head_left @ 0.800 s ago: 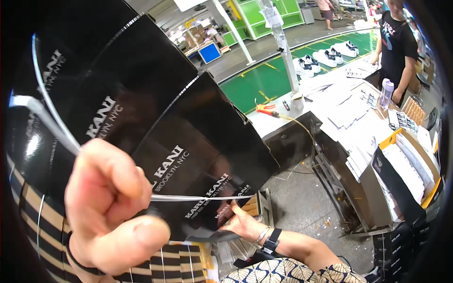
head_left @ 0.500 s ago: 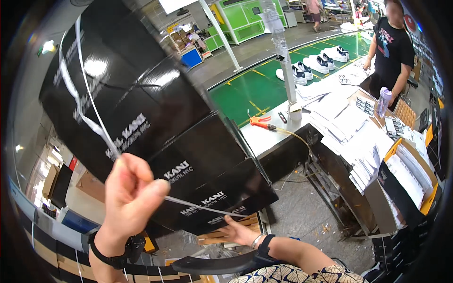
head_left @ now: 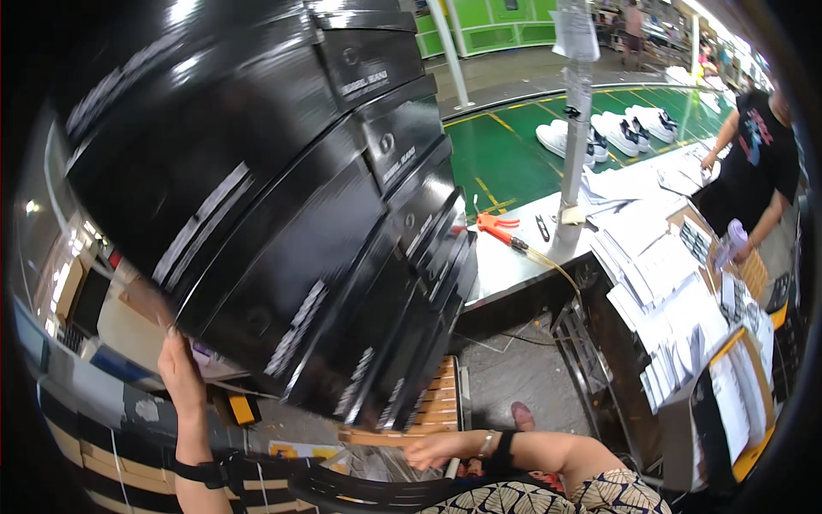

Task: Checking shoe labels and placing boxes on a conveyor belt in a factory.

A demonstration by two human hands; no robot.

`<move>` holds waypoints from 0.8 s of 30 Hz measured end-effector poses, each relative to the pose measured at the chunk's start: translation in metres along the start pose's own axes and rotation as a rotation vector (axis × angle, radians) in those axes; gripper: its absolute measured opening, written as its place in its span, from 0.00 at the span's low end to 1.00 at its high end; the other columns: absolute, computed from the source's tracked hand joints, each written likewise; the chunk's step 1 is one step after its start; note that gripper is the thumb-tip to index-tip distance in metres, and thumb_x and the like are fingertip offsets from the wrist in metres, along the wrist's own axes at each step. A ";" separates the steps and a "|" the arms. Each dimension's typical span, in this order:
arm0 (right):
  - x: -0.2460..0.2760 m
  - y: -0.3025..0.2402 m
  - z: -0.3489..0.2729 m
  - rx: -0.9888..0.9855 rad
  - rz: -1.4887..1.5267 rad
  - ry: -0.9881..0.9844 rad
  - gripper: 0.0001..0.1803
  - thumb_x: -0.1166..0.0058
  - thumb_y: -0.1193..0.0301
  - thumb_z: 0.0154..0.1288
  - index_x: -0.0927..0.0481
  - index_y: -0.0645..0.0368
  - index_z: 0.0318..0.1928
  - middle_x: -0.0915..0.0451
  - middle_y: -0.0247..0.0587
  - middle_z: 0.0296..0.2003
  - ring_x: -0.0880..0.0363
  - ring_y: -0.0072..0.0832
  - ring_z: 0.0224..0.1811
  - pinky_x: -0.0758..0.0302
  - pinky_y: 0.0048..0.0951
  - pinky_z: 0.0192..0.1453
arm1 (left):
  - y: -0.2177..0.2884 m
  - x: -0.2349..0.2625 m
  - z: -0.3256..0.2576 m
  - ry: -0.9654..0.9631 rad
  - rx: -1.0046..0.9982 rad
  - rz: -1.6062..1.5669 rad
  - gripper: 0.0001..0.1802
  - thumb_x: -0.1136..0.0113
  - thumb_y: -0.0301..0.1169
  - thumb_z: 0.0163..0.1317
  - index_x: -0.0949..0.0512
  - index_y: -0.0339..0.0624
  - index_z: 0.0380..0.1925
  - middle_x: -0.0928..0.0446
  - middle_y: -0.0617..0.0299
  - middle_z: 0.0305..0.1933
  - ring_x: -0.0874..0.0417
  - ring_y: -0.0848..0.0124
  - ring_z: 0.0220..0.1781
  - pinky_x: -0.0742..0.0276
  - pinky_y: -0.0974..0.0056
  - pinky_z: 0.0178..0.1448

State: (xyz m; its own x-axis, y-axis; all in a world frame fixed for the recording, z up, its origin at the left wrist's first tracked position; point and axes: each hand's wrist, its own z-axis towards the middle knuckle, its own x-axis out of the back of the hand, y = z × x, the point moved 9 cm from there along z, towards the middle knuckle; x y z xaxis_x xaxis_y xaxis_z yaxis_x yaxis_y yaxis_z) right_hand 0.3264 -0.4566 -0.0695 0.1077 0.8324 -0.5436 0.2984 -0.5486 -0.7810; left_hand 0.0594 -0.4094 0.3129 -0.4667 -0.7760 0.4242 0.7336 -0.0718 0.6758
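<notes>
A tall bundle of flat black shoe-box blanks (head_left: 291,214) is up in the air, tilted, filling the upper left above the wooden pallet (head_left: 432,403). The left hand (head_left: 178,364) presses against the bundle's lower left edge, fingers raised along it; whether it actually pinches anything I cannot tell. The right hand (head_left: 432,450) lies low, just under the bundle's bottom corner beside the pallet, fingers loosely extended and gripping nothing visible. So the stack is lifted but not set down anywhere. Right of the pallet, the steel workbench (head_left: 514,265) carries orange pliers (head_left: 497,230).
</notes>
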 end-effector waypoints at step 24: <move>0.329 -0.214 -0.120 0.192 -0.058 1.008 0.22 0.55 0.51 0.61 0.26 0.56 0.42 0.28 0.29 0.31 0.34 0.15 0.30 0.34 0.22 0.35 | -0.154 0.100 -0.121 0.217 0.423 -0.498 0.19 0.56 0.32 0.63 0.30 0.33 0.52 0.29 0.53 0.55 0.25 0.62 0.53 0.30 0.63 0.58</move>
State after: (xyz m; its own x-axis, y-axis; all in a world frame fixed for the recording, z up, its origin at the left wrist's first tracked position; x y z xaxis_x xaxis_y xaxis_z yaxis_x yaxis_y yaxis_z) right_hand 0.4121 -0.0565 -0.0442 0.8704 0.4884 -0.0619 0.1811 -0.4346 -0.8822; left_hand -0.0408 -0.5519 0.1780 -0.5566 -0.8250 -0.0981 0.1809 -0.2356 0.9549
